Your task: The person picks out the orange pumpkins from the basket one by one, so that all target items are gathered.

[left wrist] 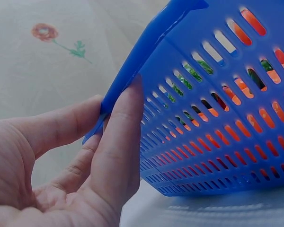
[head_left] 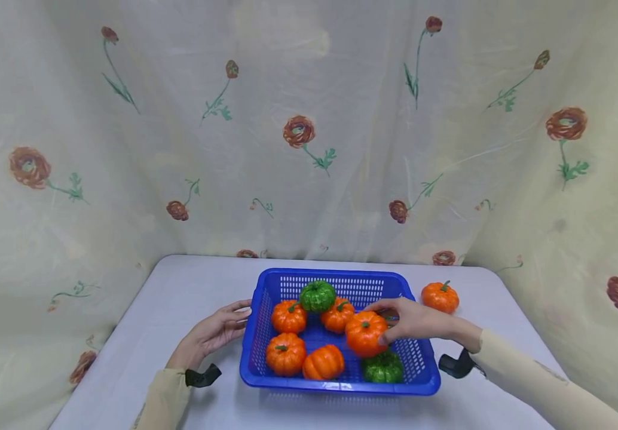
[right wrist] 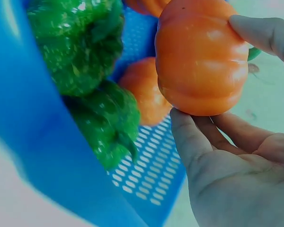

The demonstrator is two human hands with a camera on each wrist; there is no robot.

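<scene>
My right hand (head_left: 416,319) pinches an orange toy pumpkin (right wrist: 201,56) between thumb and fingers, over the right side of a blue plastic basket (head_left: 336,386). In the right wrist view, green pumpkins (right wrist: 75,45) sit beside it in the basket, another orange one (right wrist: 144,90) behind. At the basket's left end, my left hand (head_left: 214,334) grips the rim (left wrist: 132,64), thumb on one side and fingers on the other. Inside lie several orange pumpkins (head_left: 285,354), a green one (head_left: 317,296) toward the back and another green one (head_left: 383,366) at the front right.
One orange pumpkin (head_left: 440,297) stands on the white table (head_left: 207,280), outside the basket to the right. A flower-patterned curtain (head_left: 352,89) hangs behind the table and along both sides. Black bands (head_left: 203,376) circle both wrists.
</scene>
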